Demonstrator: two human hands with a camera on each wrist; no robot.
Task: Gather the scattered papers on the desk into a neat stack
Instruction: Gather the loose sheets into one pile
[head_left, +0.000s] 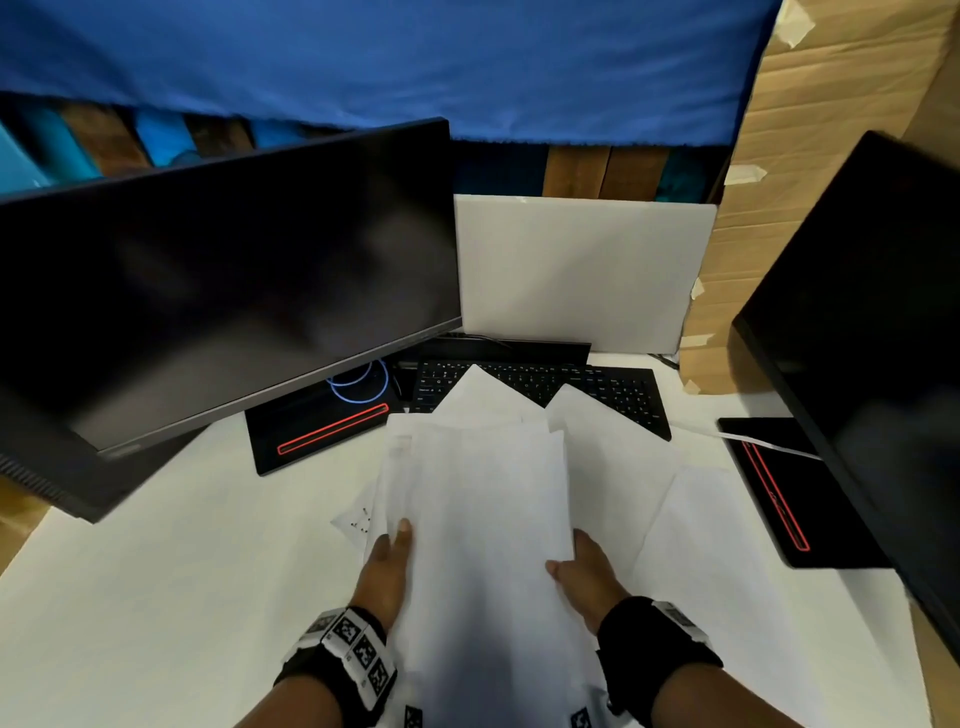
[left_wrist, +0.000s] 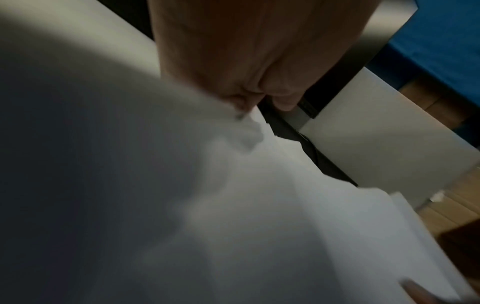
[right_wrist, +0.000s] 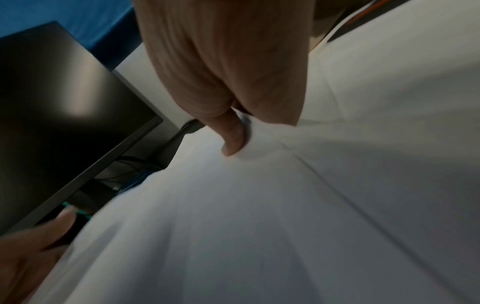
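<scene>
The left hand, at about 7 o'clock in the head view, is bare. A thick black band wraps its wrist. White square tags with black blocky marks sit on top of it. The right hand, at about 5 o'clock, is bare too and wears a black strap. Its white side tags show only edge-on and may carry the same marks.

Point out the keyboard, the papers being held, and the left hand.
keyboard (head_left: 618, 388), head view, on the keys.
papers (head_left: 483, 519), head view, middle of top sheet.
left hand (head_left: 384, 571), head view, back of the hand.
</scene>
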